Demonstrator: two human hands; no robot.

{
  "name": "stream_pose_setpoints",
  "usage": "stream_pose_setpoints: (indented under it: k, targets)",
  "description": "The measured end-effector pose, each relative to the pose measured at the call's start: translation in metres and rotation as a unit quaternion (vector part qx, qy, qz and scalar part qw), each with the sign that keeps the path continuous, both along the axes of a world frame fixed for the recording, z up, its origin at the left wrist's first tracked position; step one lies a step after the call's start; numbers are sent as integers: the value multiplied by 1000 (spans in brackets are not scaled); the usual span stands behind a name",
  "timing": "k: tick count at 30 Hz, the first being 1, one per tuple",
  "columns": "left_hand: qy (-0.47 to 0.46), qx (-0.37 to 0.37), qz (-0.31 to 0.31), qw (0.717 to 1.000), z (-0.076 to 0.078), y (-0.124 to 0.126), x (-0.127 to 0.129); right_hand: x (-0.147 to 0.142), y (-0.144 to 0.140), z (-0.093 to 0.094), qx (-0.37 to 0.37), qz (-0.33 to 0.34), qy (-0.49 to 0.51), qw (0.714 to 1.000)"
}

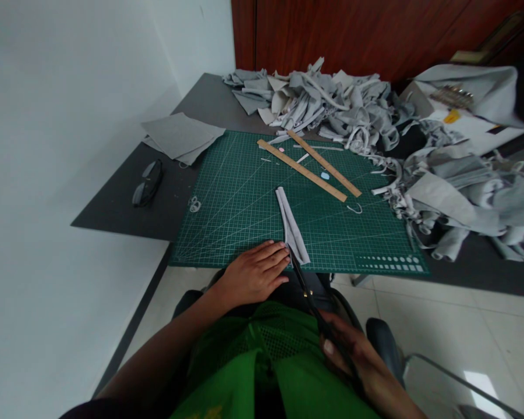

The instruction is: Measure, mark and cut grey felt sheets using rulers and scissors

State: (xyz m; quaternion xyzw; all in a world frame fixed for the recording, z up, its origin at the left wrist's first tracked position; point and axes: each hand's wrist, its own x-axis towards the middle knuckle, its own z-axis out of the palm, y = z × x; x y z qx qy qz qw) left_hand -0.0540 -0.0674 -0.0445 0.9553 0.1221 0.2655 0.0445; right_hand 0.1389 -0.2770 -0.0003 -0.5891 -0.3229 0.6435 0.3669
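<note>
My left hand (258,270) lies flat at the near edge of the green cutting mat (236,203), its fingertips at the lower end of a narrow grey fabric strip (294,231). Long slits or folds run lengthwise along the strip. My right hand (349,346) is closed around the handles of long black scissors (304,285). Their blades point away from me, and the tips meet the strip's near end, close to my left fingertips. Whether the tips grip any cloth is too small to tell.
Two wooden rulers (303,169) lie angled on the mat. Grey fabric scraps (349,105) are heaped at the back and right, beside a white box (467,131). Flat grey sheets (179,137) and black-framed glasses (147,183) rest at left, near a white wall (61,145).
</note>
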Motion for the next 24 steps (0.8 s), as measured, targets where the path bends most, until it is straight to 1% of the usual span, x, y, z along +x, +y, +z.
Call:
stream_pose_setpoints:
  k: [8,12,17,20,22,24]
  targets:
    - [-3,-6,-3,1000,1,0,0,3,3,6,9,13,-17,1000]
    - [-6,-10,-5,1000,0,1,-1,4,3,1,10,23,-22,999]
    - [-1,-35,-10,999,3,1,-1,4,1,-6,13,17,-23,999]
    - [-22,-88,-8,996,6,1,0,4,1,-2,5,18,-15,1000]
    - [-40,-151,20,988,8,2,2,5,2,1,-6,13,-22,1000]
    - [-59,-203,63,975,12,3,6,5,2,3,-15,9,-30,999]
